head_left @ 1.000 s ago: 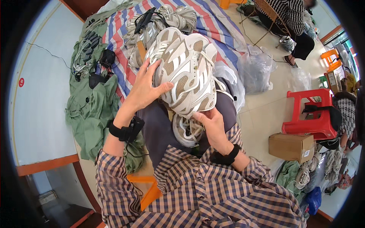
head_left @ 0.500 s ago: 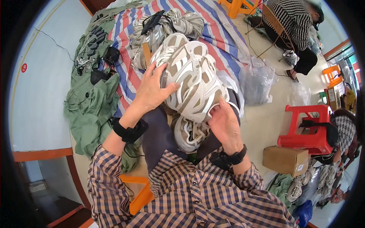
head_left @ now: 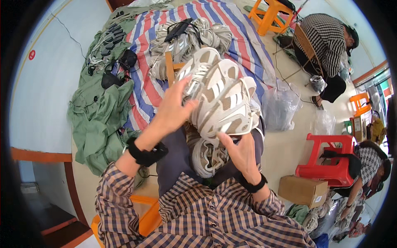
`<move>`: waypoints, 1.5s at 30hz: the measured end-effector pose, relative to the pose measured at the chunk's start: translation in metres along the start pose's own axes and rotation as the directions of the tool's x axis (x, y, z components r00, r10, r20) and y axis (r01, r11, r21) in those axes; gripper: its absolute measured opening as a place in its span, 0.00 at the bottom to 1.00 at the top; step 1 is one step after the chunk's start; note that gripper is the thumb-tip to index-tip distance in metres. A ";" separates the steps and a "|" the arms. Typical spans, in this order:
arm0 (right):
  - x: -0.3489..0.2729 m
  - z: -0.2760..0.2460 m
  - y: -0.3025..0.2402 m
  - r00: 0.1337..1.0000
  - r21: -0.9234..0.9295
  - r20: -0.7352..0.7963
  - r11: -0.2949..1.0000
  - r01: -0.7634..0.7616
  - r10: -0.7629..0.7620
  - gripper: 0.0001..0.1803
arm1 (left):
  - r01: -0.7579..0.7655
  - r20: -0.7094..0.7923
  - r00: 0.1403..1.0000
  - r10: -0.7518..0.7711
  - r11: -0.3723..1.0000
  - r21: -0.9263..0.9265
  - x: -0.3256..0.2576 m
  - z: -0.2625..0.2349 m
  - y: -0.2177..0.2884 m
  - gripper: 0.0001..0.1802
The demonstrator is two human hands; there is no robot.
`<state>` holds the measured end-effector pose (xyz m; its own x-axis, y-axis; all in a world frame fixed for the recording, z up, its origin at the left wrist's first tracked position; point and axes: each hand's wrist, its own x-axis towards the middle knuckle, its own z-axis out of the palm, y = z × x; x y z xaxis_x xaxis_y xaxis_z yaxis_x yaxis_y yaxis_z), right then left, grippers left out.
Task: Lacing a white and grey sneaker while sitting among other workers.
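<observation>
A nested stack of white and tan sneaker uppers point(head_left: 221, 97) leans over my lap, toes toward me, without visible soles. My right hand point(head_left: 243, 153) grips the near right edge, its thumb on the upper and its fingers partly hidden beneath. Against the left side is my left hand point(head_left: 173, 108), slightly blurred, thumb and fingers spread apart over the laced part. Another bundle of sneaker uppers point(head_left: 209, 156) rests between my thighs, below the stack. Both wrists wear black bands.
Bundled uppers point(head_left: 178, 47) lie on a striped sheet point(head_left: 144, 62) ahead. Green cloth point(head_left: 97, 124) is at left. On the right are a clear plastic bag point(head_left: 281, 103), a red stool point(head_left: 326, 161) and a cardboard box point(head_left: 302, 191). Two people sit bent over at right.
The stack has tilted and its uppers have fanned apart, showing more of their edges. My right hand has shifted down and left along the near edge; my left hand has loosened and moved slightly.
</observation>
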<state>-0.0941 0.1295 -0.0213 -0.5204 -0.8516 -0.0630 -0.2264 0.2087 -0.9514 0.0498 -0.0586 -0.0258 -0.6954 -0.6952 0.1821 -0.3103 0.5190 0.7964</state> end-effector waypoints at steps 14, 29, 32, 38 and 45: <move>0.015 -0.024 0.045 0.966 0.702 0.212 0.665 -0.257 0.149 0.28 | 0.040 -0.102 0.995 -0.005 0.940 0.339 -0.007 0.014 -0.023 0.41; -0.007 -0.029 0.007 0.352 -0.449 0.894 -0.582 0.678 -0.278 0.24 | -0.011 0.070 0.997 0.027 0.974 -0.224 -0.060 0.017 -0.016 0.37; -0.003 -0.012 -0.001 0.383 -0.471 0.882 -0.513 0.717 -0.274 0.23 | 0.112 -0.054 0.989 -0.135 0.944 -0.310 -0.064 0.002 0.010 0.33; 0.008 0.008 0.008 0.309 -0.528 0.841 -0.548 0.649 -0.445 0.20 | 0.085 -0.079 0.992 -0.097 0.986 -0.145 -0.027 -0.005 0.030 0.25; -0.031 -0.001 -0.048 0.639 -0.581 0.731 0.273 0.767 -0.239 0.23 | 0.034 -0.131 0.990 -0.051 0.991 -0.129 -0.033 0.004 0.012 0.26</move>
<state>-0.0680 0.1460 0.0267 0.3236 -0.9456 -0.0331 -0.9392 -0.3167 -0.1329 0.0665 -0.0278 -0.0247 -0.5878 -0.7800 0.2148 -0.2474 0.4261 0.8702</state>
